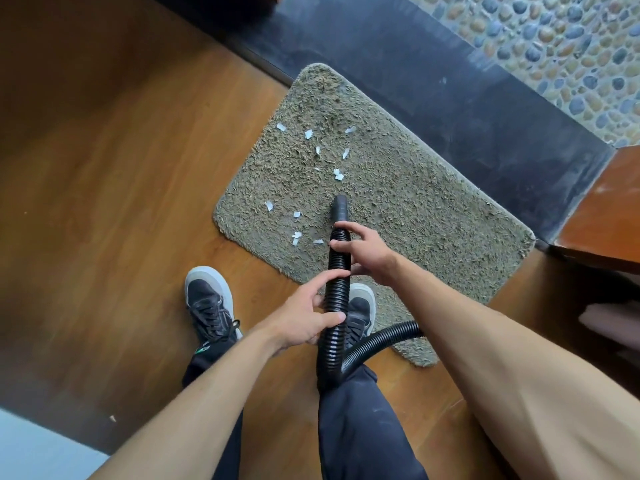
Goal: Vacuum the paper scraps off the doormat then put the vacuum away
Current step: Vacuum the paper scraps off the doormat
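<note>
Nearest you: dark trousers and two black shoes with pale soles. Your left shoe [207, 303] stands on the wooden floor [104, 150]; your right shoe [362, 306] rests on the near edge of the doormat.

Your hands: both are closed on the black ribbed vacuum hose [334, 306]. Your left hand [304, 317] wraps it lower down, thumb across the front. Your right hand [363, 251] grips it higher, fingers curled round just behind the nozzle. Behind your left hand the hose loops down and runs off to the right over the mat's near corner.

Nozzle [340, 207]: smooth black tube, tip down on the doormat, near its middle.

Doormat [415, 209]: shaggy grey-green rectangle, set at an angle on the floor, its far long edge against a dark stone threshold [450, 109].

Paper scraps [338, 174]: small white bits strewn over the mat's left half, some just left of the nozzle near the near edge, others beyond it toward the far corner.

Floor: open brown boards to the left of the mat. A reddish wooden piece [602, 209] crowds the mat's right corner.

Farthest: pebble paving [554, 46] beyond the threshold.
</note>
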The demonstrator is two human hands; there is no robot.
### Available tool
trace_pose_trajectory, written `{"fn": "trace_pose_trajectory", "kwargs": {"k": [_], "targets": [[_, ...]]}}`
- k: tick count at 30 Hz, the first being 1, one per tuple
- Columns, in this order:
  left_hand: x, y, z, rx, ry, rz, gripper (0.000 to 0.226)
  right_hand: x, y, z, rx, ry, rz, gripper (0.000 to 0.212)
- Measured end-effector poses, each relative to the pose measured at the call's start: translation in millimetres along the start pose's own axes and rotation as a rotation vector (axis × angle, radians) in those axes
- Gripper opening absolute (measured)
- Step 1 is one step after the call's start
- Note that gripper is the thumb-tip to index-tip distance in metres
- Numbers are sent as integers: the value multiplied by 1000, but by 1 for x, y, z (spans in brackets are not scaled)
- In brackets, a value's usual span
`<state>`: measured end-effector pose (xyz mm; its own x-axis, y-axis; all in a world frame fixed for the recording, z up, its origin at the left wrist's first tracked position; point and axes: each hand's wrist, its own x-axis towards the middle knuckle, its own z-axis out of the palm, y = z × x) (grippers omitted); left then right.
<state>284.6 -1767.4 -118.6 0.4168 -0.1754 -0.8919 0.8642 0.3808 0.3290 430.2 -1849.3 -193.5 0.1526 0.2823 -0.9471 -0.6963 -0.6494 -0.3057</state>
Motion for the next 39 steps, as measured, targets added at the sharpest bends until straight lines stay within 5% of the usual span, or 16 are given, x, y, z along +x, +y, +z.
{"fn": "trace_pose_trajectory", "kwargs": {"k": [19, 39], "targets": [[-22, -32, -21, 28, -88, -48, 63, -18, 43, 30, 98, 115, 67, 48], [-49, -55, -43, -52, -95, -57, 56, -17, 52, 74, -36, 51, 109, 49]]}}
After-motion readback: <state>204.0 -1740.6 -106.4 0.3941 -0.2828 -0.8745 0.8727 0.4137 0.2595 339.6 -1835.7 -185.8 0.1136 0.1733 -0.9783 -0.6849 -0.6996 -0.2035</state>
